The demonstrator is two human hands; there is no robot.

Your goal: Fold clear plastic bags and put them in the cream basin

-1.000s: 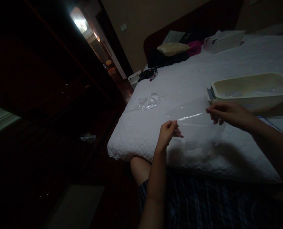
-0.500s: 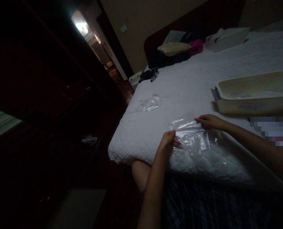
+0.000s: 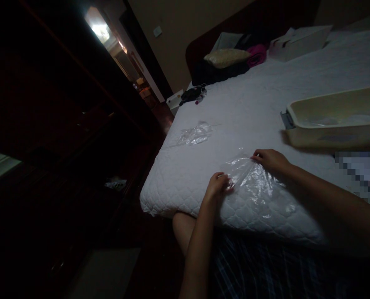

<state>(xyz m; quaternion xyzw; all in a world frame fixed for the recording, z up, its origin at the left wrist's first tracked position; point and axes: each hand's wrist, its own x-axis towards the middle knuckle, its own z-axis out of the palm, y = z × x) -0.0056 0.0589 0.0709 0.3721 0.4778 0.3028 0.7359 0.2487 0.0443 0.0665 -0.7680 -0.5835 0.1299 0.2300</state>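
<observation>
A crinkled clear plastic bag [image 3: 256, 182] lies over the near edge of the white quilted bed. My right hand [image 3: 270, 160] pinches its upper edge between thumb and fingertips, and folds run from that point through the film. At the bag's left side is my left hand [image 3: 218, 185], its fingers curled around the plastic there; the exact grip is partly lost in glare and dim light. Farther left on the bed rests a second clear plastic bag [image 3: 195, 133], crumpled and flat, with neither hand touching it.
A cream plastic bin [image 3: 334, 137] with a grey latch stands on the bed [image 3: 234, 120] at right. Toward the headboard are a white box [image 3: 300, 45], a pale cushion [image 3: 226, 58], a magenta roll [image 3: 257, 56] and dark cloth. Dark furniture fills the left side.
My right hand has pulled the bag's edge slightly left, and the film is more bunched. My left hand's fingers have shifted on the bag's side. The view has tilted slightly.
</observation>
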